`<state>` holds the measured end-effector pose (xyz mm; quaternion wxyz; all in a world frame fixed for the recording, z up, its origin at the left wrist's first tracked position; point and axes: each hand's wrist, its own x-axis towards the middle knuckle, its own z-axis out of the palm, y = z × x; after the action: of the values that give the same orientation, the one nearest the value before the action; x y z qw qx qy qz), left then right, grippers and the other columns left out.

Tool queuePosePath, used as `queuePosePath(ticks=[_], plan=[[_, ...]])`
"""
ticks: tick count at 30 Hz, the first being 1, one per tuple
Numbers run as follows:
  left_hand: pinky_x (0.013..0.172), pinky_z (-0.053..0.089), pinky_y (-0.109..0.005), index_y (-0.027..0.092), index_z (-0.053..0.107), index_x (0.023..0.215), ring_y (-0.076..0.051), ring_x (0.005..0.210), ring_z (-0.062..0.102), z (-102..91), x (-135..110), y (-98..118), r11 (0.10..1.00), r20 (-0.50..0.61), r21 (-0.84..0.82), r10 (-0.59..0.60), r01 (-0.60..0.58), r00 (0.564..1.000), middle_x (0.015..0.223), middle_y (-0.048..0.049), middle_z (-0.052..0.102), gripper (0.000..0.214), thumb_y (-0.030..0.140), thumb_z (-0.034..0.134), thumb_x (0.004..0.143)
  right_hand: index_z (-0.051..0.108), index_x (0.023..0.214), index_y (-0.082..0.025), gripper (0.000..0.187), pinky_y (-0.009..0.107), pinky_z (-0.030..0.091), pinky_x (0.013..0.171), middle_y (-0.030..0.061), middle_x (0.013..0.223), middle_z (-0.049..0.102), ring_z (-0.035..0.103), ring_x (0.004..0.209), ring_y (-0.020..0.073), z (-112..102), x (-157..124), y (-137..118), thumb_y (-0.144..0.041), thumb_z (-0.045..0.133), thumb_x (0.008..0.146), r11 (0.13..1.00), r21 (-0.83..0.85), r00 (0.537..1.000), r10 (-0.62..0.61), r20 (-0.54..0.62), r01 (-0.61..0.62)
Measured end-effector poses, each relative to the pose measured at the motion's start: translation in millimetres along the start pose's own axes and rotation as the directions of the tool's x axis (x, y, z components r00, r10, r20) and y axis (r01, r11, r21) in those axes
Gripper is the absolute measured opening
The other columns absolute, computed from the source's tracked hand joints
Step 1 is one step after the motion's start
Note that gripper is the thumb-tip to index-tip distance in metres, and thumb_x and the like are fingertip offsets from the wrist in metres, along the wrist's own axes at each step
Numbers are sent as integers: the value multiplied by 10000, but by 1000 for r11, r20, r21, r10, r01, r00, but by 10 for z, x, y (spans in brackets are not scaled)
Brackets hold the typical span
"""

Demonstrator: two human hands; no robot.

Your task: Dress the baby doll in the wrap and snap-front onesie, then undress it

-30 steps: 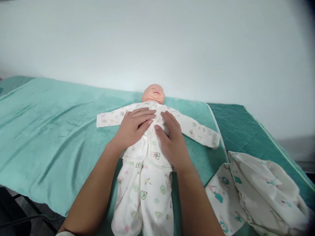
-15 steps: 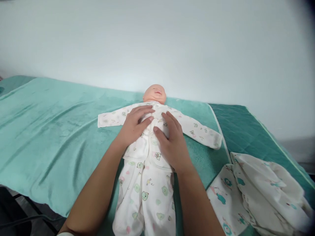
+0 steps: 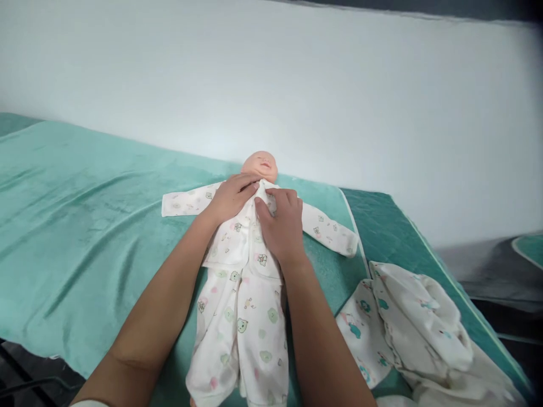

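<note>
A baby doll (image 3: 259, 165) lies on its back in a white printed baby shirt (image 3: 227, 240) and matching trousers (image 3: 261, 333). Its long sleeves are spread out to both sides. At the collar, just below the doll's chin, the fingers and thumb of my left hand (image 3: 233, 196) are closed on the shirt's edge. Beside it on the upper chest, my right hand (image 3: 282, 220) has curled fingers and thumb pinching the front opening. The shirt's front edges run down the middle. What lies between the fingertips is partly hidden.
A light green blanket (image 3: 85, 226) covers the surface, with a darker green quilted cover (image 3: 382, 226) to the right. Bunched white printed cloth (image 3: 416, 316) lies at the lower right. A white wall (image 3: 254, 73) rises behind the doll's head.
Both hands have moved up the chest towards the collar. The right fingers, spread on the chest before, have curled in on the shirt. The camera view has shifted slightly.
</note>
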<state>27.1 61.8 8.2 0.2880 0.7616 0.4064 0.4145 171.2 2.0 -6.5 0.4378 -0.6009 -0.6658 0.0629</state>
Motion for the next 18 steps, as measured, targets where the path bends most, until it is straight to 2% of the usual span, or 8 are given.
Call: queuePosePath(ticks=[4,7,11,18], plan=[[1144,392,-382,225,711,1178,-231,1303,546,20,30,-93,998,5,-52,-28,28,1000,1361,-43,647,391,214,410,928,560,1017,-216,249,438,439,882,113,1125,593,499,1060,303,77,219,-51,-425,547,882,988,-137,994,75,74,-65],[1150,389,-369,217,729,1126,-216,1292,563,23,40,-157,986,-11,-163,-41,39,999,1338,-43,662,406,148,409,885,528,911,-225,195,379,430,757,100,1025,613,525,990,293,103,434,-100,-417,513,878,971,-215,973,140,184,-99],[1156,387,-346,238,740,1104,-193,1298,562,15,42,-191,975,5,-220,-14,14,1000,1331,-9,670,468,82,387,838,534,822,-211,210,329,348,628,94,874,635,560,794,250,107,654,-134,-366,432,919,945,-323,931,164,328,-52],[1144,396,-338,225,725,1141,-185,1303,561,-6,35,-147,982,32,-189,-20,25,999,1349,-30,655,424,126,391,900,605,839,-167,242,322,289,599,118,831,643,560,732,240,25,585,-245,-281,425,953,863,-504,948,131,290,35]])
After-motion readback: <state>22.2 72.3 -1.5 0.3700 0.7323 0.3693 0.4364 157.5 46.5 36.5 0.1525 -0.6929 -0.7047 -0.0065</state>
